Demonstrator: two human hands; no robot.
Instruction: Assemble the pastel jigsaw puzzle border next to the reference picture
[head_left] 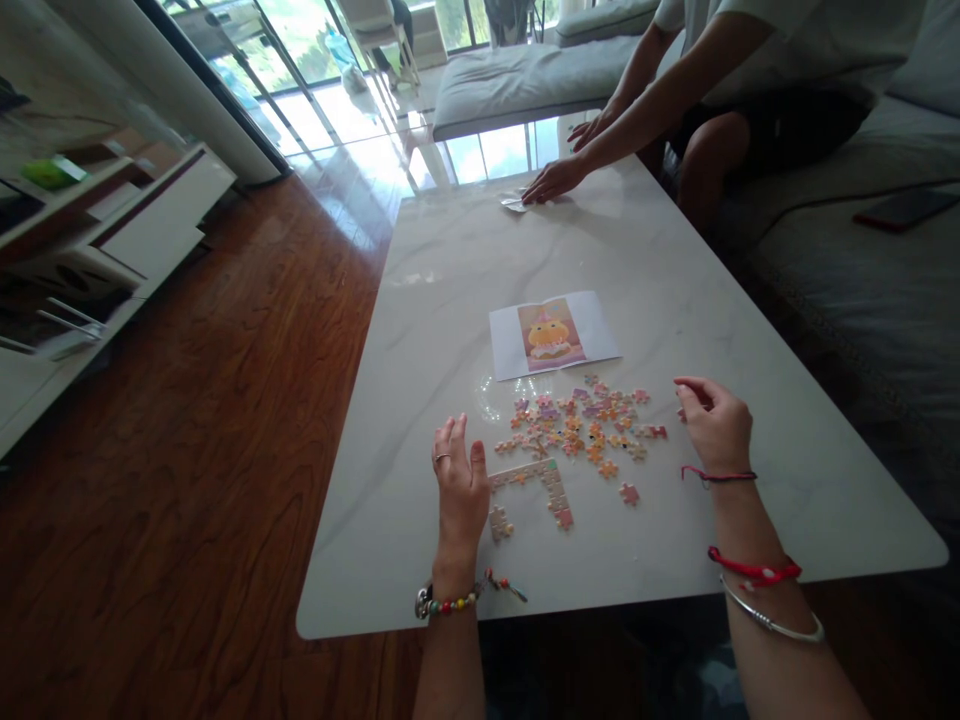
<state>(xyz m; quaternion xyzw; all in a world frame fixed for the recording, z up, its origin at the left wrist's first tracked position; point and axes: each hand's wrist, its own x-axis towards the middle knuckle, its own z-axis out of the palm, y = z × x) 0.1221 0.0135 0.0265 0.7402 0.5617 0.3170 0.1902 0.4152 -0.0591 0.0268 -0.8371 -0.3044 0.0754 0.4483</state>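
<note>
My left hand (459,490) rests at the left side of a partly joined puzzle frame (556,490), its fingers stretched out and nothing in them. The joined pieces form a top edge and a right side, with a short bit at the lower left. Just beyond lies a loose heap of puzzle pieces (574,425) in pink, orange and cream. To the right of the heap, my right hand (716,425) is closed in a pinch on a small pinkish puzzle piece (681,413), mostly covered by the fingers. One pink piece (628,494) lies apart, between the heap and my right wrist.
A printed picture sheet (555,335) lies behind the heap on the white marble-patterned table (435,290). At the far end another person's hand (555,180) presses on a crumpled clear wrapper (514,202). A grey sofa (847,270) runs along the right side.
</note>
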